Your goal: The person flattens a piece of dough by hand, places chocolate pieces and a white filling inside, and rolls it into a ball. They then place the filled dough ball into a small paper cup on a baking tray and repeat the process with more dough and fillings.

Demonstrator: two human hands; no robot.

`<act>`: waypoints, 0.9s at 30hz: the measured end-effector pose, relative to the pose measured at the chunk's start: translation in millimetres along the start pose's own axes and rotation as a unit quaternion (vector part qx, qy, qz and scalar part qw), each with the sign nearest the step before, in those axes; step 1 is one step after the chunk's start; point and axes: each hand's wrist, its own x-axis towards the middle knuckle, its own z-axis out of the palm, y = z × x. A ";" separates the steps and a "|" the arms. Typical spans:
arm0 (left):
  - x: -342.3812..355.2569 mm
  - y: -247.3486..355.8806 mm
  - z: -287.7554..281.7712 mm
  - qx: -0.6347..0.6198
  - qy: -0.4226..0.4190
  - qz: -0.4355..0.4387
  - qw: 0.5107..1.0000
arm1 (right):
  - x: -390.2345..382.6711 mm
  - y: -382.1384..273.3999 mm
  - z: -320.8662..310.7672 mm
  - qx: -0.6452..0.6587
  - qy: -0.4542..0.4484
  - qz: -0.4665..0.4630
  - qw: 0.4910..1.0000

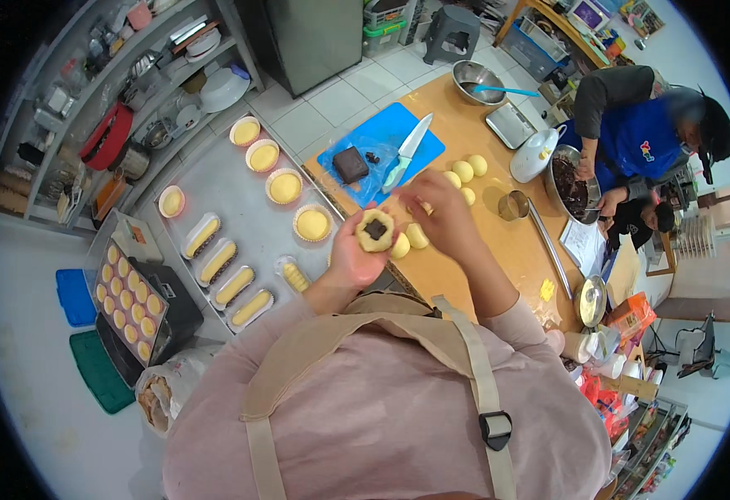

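My left hand point(355, 262) cups a flattened piece of pale yellow dough point(373, 245) with a dark square chunk of chocolate point(376, 227) in its middle. To the right of it my right hand point(444, 208) hovers over the table, its fingers loosely bent and apart, with nothing visible in them. Pale dough balls point(462, 171) lie just beyond that hand, and two more dough balls point(417, 236) sit beside the held dough. On a blue cutting board point(426, 152) rest a chocolate block point(350, 165) on plastic, small dark crumbs, and a knife point(413, 140) with a light green handle.
A metal tray point(207, 179) at the left bears yellow cakes point(285, 187) in paper cups and long pastries point(233, 285). A metal ring point(513, 205), a rod point(551, 248) and a scale point(511, 125) lie on the wooden table. A co-worker point(644, 133) handles a bowl point(558, 196) of dark mixture.
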 end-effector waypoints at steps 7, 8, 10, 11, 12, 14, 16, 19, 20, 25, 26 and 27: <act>-28.4 53.9 -35.6 -0.076 0.025 0.104 0.991 | 28.3 165.1 59.4 -0.050 -0.026 0.165 0.985; -31.0 61.9 -43.4 -0.069 0.024 0.128 0.989 | 33.0 183.6 74.5 -0.113 -0.063 0.186 0.974; -41.1 73.8 -47.5 -0.081 0.030 0.157 0.984 | 46.3 192.0 98.0 -0.155 -0.091 0.204 0.962; -47.4 79.4 -46.5 -0.088 0.037 0.176 0.980 | 51.9 196.2 111.0 -0.200 -0.113 0.229 0.946; -52.8 83.9 -45.7 -0.102 0.033 0.180 0.978 | 56.9 200.6 122.5 -0.246 -0.124 0.226 0.934; -61.6 90.6 -44.6 -0.107 0.040 0.197 0.974 | 62.7 204.9 141.0 -0.273 -0.137 0.210 0.929; -69.2 95.7 -43.9 -0.112 0.046 0.215 0.969 | 67.3 206.3 155.1 -0.326 -0.157 0.190 0.913; -72.2 98.3 -33.2 -0.106 0.030 0.218 0.970 | 64.0 222.5 161.8 -0.314 -0.162 0.203 0.913; -70.4 98.4 -25.5 -0.101 0.022 0.205 0.973 | 59.6 226.9 158.5 -0.311 -0.167 0.201 0.914; -58.0 90.8 7.1 -0.069 -0.057 0.150 0.985 | 53.0 199.5 120.0 -0.041 0.045 0.250 0.966; -53.7 88.2 12.8 -0.080 -0.072 0.129 0.986 | 53.4 180.9 106.3 0.024 0.052 0.247 0.967; -50.7 84.6 18.4 -0.080 -0.075 0.121 0.987 | 54.2 148.9 91.6 0.050 0.046 0.215 0.974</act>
